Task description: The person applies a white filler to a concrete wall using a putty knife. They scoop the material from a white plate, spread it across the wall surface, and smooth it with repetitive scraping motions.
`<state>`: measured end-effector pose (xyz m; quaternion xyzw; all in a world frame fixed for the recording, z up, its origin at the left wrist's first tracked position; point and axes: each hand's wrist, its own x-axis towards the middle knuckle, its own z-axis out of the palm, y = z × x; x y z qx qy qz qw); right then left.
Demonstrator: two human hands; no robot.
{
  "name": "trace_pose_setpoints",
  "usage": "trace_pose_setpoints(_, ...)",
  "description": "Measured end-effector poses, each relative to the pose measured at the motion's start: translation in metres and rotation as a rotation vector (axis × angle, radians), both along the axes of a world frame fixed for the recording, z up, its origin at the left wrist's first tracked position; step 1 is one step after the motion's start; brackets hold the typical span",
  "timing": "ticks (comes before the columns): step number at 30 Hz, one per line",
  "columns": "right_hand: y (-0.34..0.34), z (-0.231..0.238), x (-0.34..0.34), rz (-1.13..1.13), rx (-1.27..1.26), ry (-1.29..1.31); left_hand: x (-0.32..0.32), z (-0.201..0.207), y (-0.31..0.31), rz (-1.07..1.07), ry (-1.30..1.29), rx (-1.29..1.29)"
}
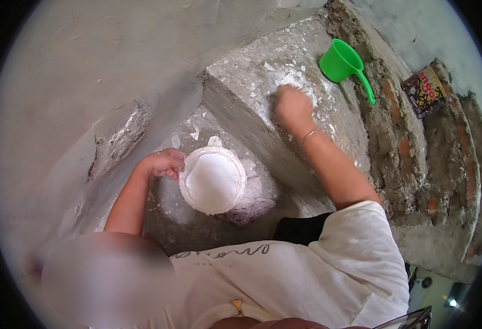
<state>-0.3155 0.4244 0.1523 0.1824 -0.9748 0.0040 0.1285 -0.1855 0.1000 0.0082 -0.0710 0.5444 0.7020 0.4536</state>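
A round white tub [213,180] with a rough, crusted rim stands on the lower step, with smooth white material inside. My left hand [167,163] grips its rim from the left, fingers curled. Up on the higher concrete step, my right hand [294,108] is closed like a fist beside a patch of white powder [290,77]. Whatever its fingers may hold is hidden beneath the hand. Under the tub's right side lies a crumpled, pale purple patterned cloth or bag [256,209].
Beyond my right hand, a green dipper [339,61] sits on the higher step. A dark rectangular tin [424,90] rests farther right on rough brick-and-mortar steps [405,148]. A grey plastered wall [76,82] rises on the left, with a broken patch. White flakes are scattered about.
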Motion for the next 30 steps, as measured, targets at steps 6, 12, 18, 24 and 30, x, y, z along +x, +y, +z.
trace_pose_setpoints(6, -0.058, 0.030, 0.066, 0.321, -0.161, -0.084, -0.002, 0.015, -0.006, -0.009, 0.056, 0.023)
trace_pose_setpoints(12, -0.014, 0.095, 0.029, 0.042, -0.917, -0.527, -0.017, 0.049, 0.003, -0.013, 0.151, 0.120)
trace_pose_setpoints(18, 0.037, 0.126, 0.018, 0.085, -1.446, -0.766, -0.028, 0.102, 0.036, 0.113, 0.273, 0.202)
trace_pose_setpoints(24, 0.043, 0.124, 0.023, 0.041, -1.201, -0.686, -0.039, 0.096, 0.079, 0.361, 0.256, 0.247)
trace_pose_setpoints(30, 0.049, 0.077, 0.008, 0.146, -0.565, -0.380, -0.041, 0.087, 0.130, 0.551, 0.175, 0.225)
